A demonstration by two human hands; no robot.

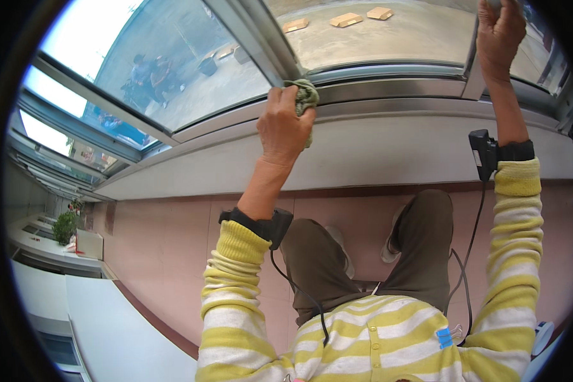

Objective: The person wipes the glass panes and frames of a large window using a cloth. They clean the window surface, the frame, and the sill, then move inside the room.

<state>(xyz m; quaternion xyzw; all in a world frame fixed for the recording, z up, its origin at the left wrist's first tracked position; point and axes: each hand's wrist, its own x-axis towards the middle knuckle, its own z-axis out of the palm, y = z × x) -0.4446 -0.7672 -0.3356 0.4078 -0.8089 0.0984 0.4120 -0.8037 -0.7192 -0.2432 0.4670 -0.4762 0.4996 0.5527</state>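
My left hand [286, 119] is closed around a crumpled green cloth [307, 98]. It presses the cloth against the lower metal window frame, at the foot of an upright bar [255, 33]. Part of the cloth hangs below my fingers over the white sill wall [377, 143]. At the top right my right hand [501, 40] is raised beside another upright frame bar [473, 71]. Its fingers are curled around a small greyish object [494, 3], mostly cut off by the picture's edge, so I cannot tell what it is. A sliding glass pane [172, 62] stands left of the cloth.
Black devices [281, 229] with cables are strapped to both wrists. Pink floor tiles [162, 248] run along the corridor, with a potted plant [64, 227] farther off. Outside, people [150, 79] and several cardboard boxes [346, 19] are on the concrete ground.
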